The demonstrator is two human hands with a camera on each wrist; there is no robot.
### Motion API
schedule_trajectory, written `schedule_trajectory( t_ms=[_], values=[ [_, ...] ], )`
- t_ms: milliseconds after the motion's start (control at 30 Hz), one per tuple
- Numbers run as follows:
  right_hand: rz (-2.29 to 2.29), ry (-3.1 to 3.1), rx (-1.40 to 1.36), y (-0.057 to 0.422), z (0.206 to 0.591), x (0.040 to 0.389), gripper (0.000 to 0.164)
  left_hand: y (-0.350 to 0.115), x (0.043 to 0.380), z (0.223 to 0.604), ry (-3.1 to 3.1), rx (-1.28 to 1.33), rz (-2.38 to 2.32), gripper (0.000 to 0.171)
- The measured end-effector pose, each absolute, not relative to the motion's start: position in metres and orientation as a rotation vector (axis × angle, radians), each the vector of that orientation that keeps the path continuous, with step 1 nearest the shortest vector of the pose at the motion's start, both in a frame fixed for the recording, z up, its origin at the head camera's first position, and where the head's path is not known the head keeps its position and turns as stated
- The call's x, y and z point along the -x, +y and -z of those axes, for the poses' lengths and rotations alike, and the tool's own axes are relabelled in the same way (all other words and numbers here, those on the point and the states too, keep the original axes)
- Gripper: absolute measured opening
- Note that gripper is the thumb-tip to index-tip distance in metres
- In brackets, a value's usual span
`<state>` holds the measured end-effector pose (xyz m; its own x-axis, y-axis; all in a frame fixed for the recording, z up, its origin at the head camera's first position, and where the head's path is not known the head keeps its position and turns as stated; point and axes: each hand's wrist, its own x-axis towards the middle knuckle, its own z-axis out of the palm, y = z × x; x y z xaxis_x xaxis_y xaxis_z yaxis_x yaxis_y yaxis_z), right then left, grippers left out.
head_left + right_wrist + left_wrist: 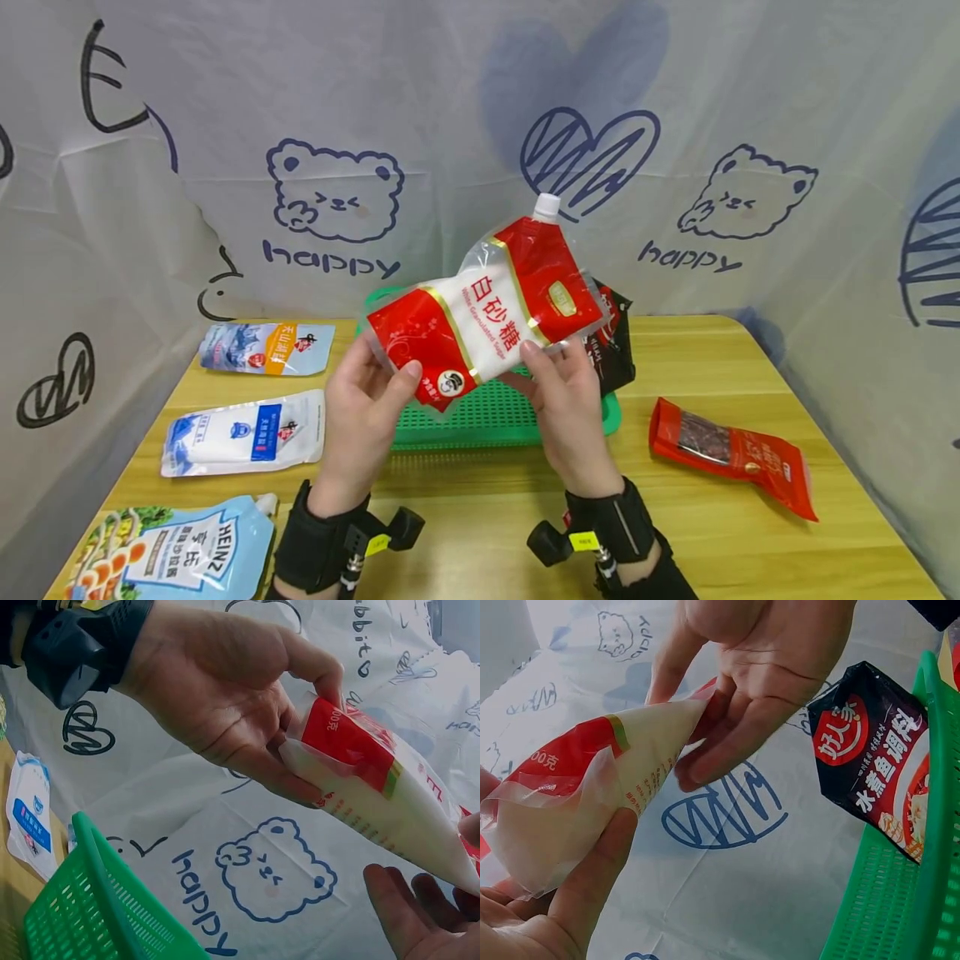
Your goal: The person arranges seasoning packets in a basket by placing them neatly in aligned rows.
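Observation:
A red and white spouted pouch of white granulated sugar [491, 321] is held up over the green basket, tilted, its white cap at the upper right. My left hand [367, 408] grips its lower left end, thumb on the printed front. On the lower right edge, my right hand [566, 408] pinches the pouch with the thumb in front and the fingers behind. Both wrist views show the pouch [649, 750] from underneath, fingers supporting its back. A black and red seasoning packet [617, 337] stands in the basket behind my right hand.
Under the pouch stands the green perforated basket [480, 421]. On the left lie an orange-and-blue pouch [266, 348], a white-and-blue pouch [243, 433] and a light blue Heinz pouch [187, 550]. A red packet with a window [731, 454] lies at right. A printed cloth [450, 100] hangs behind.

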<state>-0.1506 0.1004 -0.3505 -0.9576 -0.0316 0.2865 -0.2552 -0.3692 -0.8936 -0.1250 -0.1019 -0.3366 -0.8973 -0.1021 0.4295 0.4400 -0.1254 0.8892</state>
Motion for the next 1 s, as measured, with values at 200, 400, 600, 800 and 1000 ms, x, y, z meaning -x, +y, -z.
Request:
schedule_trajectory(
  t_ms=[200, 400, 600, 800, 1000],
  values=[
    [-2.500, -1.606, -0.392, 0.100, 0.348, 0.149, 0.046, -0.099, 0.126, 0.339, -1.799, 0.374, 2.079, 0.043],
    [-2.527, -1.548, -0.362, 0.100, 0.347, 0.146, 0.047, -0.098, 0.128, 0.341, -1.795, 0.414, 2.101, 0.044],
    [-2.489, -1.480, -0.329, 0.101, 0.347, 0.144, 0.048, -0.097, 0.130, 0.342, -1.812, 0.492, 2.126, 0.045],
    [-2.403, -1.487, -0.313, 0.106, 0.347, 0.145, 0.046, -0.097, 0.131, 0.341, -1.836, 0.534, 2.164, 0.045],
    [-2.305, -1.570, -0.336, 0.117, 0.344, 0.147, 0.041, -0.103, 0.134, 0.339, -1.809, 0.521, 2.204, 0.051]
  ],
)
